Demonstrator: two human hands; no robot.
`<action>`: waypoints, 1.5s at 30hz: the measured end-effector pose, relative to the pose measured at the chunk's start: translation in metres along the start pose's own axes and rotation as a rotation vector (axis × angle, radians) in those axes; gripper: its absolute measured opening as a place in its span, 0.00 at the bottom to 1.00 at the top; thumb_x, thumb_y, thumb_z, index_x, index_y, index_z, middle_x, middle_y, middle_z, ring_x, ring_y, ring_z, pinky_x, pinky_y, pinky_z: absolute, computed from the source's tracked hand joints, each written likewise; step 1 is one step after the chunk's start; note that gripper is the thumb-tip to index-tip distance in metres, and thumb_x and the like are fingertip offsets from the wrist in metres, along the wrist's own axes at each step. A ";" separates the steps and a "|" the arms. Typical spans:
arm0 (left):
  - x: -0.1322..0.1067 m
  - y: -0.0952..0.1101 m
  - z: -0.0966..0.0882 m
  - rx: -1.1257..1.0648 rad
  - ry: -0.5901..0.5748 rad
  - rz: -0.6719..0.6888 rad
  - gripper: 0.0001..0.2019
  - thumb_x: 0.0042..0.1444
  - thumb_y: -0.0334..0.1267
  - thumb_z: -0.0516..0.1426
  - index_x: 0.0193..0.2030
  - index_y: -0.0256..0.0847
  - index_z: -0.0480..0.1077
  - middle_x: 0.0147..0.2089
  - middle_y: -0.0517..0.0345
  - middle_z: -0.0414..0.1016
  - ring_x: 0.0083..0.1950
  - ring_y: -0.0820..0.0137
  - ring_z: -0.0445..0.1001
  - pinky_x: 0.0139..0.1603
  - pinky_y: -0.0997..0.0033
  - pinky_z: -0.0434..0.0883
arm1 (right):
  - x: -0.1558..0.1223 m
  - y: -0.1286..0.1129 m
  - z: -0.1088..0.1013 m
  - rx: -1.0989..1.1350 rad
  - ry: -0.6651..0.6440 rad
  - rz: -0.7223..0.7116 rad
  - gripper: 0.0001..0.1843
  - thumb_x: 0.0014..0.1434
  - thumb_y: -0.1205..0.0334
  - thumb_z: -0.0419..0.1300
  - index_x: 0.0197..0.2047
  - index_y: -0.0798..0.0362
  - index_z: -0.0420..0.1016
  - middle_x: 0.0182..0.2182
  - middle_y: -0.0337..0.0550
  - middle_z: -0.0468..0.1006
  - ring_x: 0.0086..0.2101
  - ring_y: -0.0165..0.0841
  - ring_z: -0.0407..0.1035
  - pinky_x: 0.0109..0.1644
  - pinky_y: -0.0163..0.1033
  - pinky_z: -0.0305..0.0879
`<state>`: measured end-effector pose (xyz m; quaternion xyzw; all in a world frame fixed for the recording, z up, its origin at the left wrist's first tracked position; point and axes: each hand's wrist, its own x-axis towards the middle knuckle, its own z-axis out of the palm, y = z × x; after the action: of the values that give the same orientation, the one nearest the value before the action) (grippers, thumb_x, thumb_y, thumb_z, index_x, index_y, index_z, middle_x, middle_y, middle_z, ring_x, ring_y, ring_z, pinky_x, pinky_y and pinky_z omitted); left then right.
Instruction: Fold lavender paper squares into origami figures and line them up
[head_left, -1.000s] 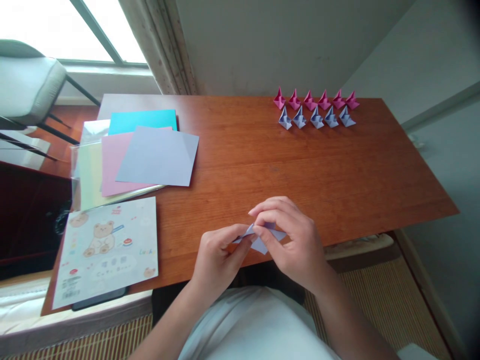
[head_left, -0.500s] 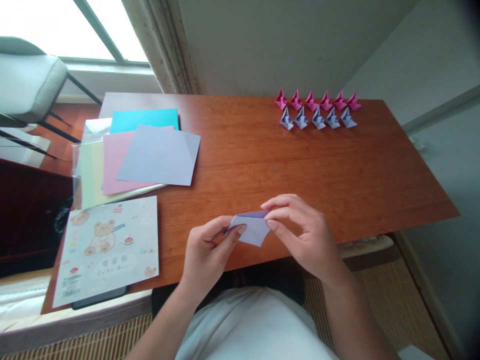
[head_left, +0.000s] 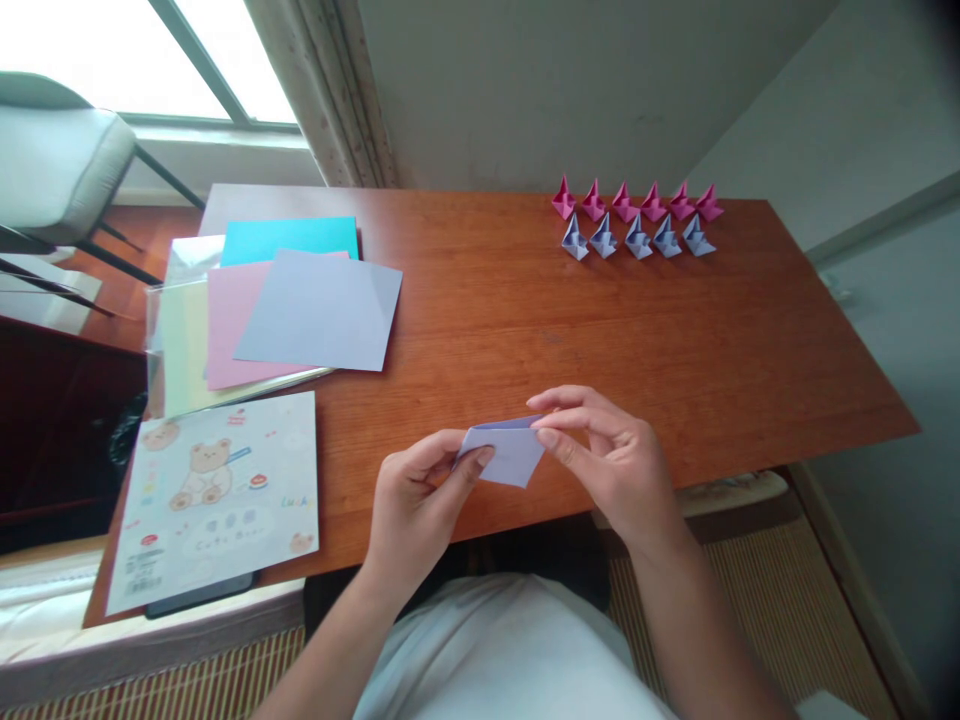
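A small folded lavender paper piece (head_left: 507,452) hangs just above the near edge of the wooden table (head_left: 675,340). My left hand (head_left: 420,500) pinches its left corner between thumb and forefinger. My right hand (head_left: 611,460) pinches its right corner, fingers curled. The fold stands open along its top edge like a pocket. At the table's far side stand a row of folded pink paper figures (head_left: 634,200) and, in front of them, a row of lavender ones (head_left: 636,238).
Flat sheets lie at the table's left: lavender (head_left: 319,310) on pink (head_left: 225,325), with cyan (head_left: 289,238) and pale green below. A bear-printed paper pack (head_left: 214,495) sits at the near left corner. A grey chair (head_left: 60,160) stands by the window.
The lavender piece has gone from a bunched shape under both hands to a flatter pocket, with my hands drawn apart to its two corners.
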<state>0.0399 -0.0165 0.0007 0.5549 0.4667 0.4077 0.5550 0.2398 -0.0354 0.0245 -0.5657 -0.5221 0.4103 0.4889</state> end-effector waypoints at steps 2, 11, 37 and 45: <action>0.000 -0.001 0.000 -0.021 0.008 -0.022 0.03 0.60 0.37 0.64 0.37 0.43 0.80 0.32 0.63 0.80 0.31 0.75 0.73 0.33 0.81 0.70 | -0.001 0.003 0.000 0.082 -0.002 0.061 0.03 0.62 0.63 0.67 0.37 0.44 0.82 0.48 0.41 0.79 0.52 0.38 0.72 0.58 0.47 0.68; -0.001 -0.001 0.003 -0.032 -0.037 -0.061 0.04 0.61 0.37 0.63 0.37 0.41 0.80 0.32 0.62 0.81 0.32 0.75 0.75 0.33 0.81 0.70 | -0.001 -0.005 0.003 -0.088 -0.038 -0.009 0.05 0.62 0.68 0.62 0.39 0.47 0.78 0.51 0.43 0.78 0.55 0.39 0.70 0.62 0.49 0.64; 0.004 0.003 -0.002 -0.106 -0.010 -0.128 0.06 0.59 0.39 0.65 0.35 0.40 0.79 0.32 0.60 0.79 0.32 0.74 0.74 0.32 0.80 0.70 | 0.000 -0.008 -0.009 -0.049 -0.007 0.037 0.06 0.66 0.60 0.59 0.46 0.47 0.76 0.49 0.44 0.79 0.51 0.38 0.73 0.55 0.45 0.69; 0.001 0.007 0.003 -0.122 -0.154 -0.222 0.11 0.60 0.44 0.63 0.38 0.37 0.79 0.32 0.56 0.79 0.33 0.70 0.74 0.33 0.76 0.71 | 0.004 -0.002 0.005 -0.147 -0.117 0.070 0.09 0.65 0.56 0.62 0.34 0.49 0.78 0.32 0.39 0.80 0.34 0.34 0.73 0.39 0.38 0.68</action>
<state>0.0434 -0.0155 0.0072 0.4946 0.4555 0.3279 0.6636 0.2345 -0.0309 0.0261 -0.5932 -0.5584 0.4199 0.4000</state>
